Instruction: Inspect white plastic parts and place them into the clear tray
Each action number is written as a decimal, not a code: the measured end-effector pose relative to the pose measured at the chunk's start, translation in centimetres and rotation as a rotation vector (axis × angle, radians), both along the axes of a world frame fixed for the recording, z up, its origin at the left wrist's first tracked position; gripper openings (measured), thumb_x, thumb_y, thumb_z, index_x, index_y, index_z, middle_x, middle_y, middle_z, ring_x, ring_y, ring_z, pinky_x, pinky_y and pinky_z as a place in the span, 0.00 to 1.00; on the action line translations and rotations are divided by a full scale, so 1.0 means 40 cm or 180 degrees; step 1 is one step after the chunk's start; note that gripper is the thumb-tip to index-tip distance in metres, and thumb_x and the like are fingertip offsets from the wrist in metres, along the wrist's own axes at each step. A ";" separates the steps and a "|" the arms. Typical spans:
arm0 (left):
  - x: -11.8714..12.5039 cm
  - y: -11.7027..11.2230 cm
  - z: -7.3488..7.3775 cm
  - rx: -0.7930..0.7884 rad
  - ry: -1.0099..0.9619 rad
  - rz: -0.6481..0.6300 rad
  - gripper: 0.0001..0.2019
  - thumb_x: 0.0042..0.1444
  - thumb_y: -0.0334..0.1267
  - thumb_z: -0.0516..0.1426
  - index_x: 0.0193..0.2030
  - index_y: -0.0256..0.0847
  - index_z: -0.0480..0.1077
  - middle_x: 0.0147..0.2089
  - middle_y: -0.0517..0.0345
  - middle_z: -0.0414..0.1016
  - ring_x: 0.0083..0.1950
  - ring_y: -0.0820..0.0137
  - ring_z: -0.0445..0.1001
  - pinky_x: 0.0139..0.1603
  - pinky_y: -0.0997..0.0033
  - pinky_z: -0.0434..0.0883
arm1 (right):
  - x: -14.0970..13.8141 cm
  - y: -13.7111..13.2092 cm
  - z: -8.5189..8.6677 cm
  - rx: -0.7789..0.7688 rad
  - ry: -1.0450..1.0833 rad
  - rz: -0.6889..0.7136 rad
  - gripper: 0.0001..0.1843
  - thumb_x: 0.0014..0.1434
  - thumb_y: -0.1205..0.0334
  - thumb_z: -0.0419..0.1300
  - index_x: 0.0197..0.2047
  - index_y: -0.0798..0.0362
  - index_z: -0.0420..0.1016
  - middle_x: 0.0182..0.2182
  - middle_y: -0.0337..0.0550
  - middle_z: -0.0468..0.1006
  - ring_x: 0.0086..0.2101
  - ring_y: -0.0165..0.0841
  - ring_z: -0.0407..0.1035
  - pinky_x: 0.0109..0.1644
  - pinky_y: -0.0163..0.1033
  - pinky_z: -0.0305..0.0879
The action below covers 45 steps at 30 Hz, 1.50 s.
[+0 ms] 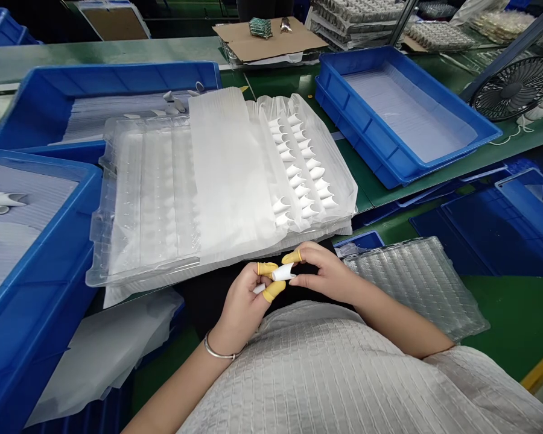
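White piece (282, 272): one, held in front of the person's body, just off the near edge of the tray.
Left hand (242, 301): pinched on that piece, two yellow finger covers showing; a second white piece (259, 289) peeks out beneath its fingers.
Right hand (326, 274): thumb and finger, one yellow cover, close about the piece's other end; cannot tell whether they grip.
Clear tray (95, 274): one on top; at its right, two rows of white pieces (304, 190), about ten each, plus two by the white sheet (230, 169) across its middle.
Near left bin (72, 235): one, blue; at least two pieces on white lining.
Far left bin (131, 75): one, blue; several pieces on lining.
Right bins (362, 129): two, stacked on the green table (294, 81); white lining in the upper.
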<state>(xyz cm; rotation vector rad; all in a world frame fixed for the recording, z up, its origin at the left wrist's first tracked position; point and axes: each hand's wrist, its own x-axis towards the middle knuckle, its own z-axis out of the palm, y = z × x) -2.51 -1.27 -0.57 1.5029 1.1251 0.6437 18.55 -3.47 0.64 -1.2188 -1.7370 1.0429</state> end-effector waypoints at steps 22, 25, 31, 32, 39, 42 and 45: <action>-0.011 0.002 0.046 0.1974 0.0420 -0.0905 0.06 0.62 0.35 0.56 0.33 0.40 0.67 0.30 0.59 0.68 0.31 0.71 0.68 0.29 0.72 0.66 | 0.027 0.041 0.053 -0.1533 0.0568 0.0768 0.12 0.63 0.55 0.60 0.39 0.56 0.74 0.31 0.40 0.74 0.32 0.30 0.68 0.37 0.36 0.65; -0.019 -0.002 0.042 0.1699 0.0140 -0.0599 0.05 0.61 0.35 0.58 0.44 0.43 0.69 0.32 0.61 0.69 0.31 0.73 0.69 0.33 0.72 0.68 | 0.046 0.075 0.127 -0.1370 0.0181 0.0954 0.08 0.61 0.58 0.62 0.35 0.54 0.73 0.27 0.36 0.71 0.29 0.29 0.65 0.32 0.34 0.61; -0.023 -0.007 0.023 0.0575 -0.0199 0.0117 0.14 0.58 0.39 0.60 0.51 0.44 0.68 0.40 0.58 0.72 0.36 0.72 0.72 0.41 0.68 0.73 | 0.071 0.233 0.186 0.0520 -0.1219 -0.0597 0.05 0.64 0.64 0.60 0.36 0.53 0.76 0.36 0.43 0.70 0.42 0.39 0.66 0.46 0.44 0.63; -0.021 -0.008 0.022 0.0440 -0.0242 0.0104 0.14 0.58 0.40 0.60 0.51 0.43 0.68 0.40 0.57 0.72 0.36 0.72 0.72 0.41 0.68 0.73 | 0.071 0.262 0.173 0.0676 -0.1520 -0.0716 0.05 0.63 0.65 0.61 0.36 0.54 0.77 0.37 0.44 0.69 0.44 0.40 0.65 0.47 0.45 0.62; -0.021 -0.005 0.021 -0.0034 -0.0501 0.0057 0.14 0.62 0.46 0.56 0.51 0.43 0.68 0.40 0.56 0.72 0.35 0.71 0.71 0.35 0.70 0.73 | 0.047 0.363 0.093 0.0480 -0.2542 -0.0464 0.09 0.63 0.68 0.59 0.33 0.55 0.80 0.37 0.49 0.68 0.42 0.43 0.61 0.42 0.46 0.59; -0.021 -0.001 0.015 -0.0084 -0.0681 0.0077 0.16 0.64 0.50 0.53 0.51 0.42 0.68 0.35 0.58 0.70 0.32 0.72 0.69 0.34 0.70 0.71 | 0.045 0.343 0.112 0.0482 -0.2560 -0.0462 0.08 0.62 0.68 0.59 0.33 0.55 0.79 0.38 0.49 0.68 0.43 0.44 0.62 0.43 0.47 0.59; -0.022 0.001 0.003 -0.0038 -0.0838 0.0162 0.20 0.66 0.54 0.47 0.52 0.42 0.66 0.32 0.58 0.69 0.31 0.71 0.67 0.34 0.69 0.69 | 0.037 0.273 0.147 0.0758 -0.1942 -0.0684 0.05 0.63 0.67 0.59 0.37 0.54 0.77 0.38 0.47 0.68 0.43 0.42 0.63 0.45 0.45 0.60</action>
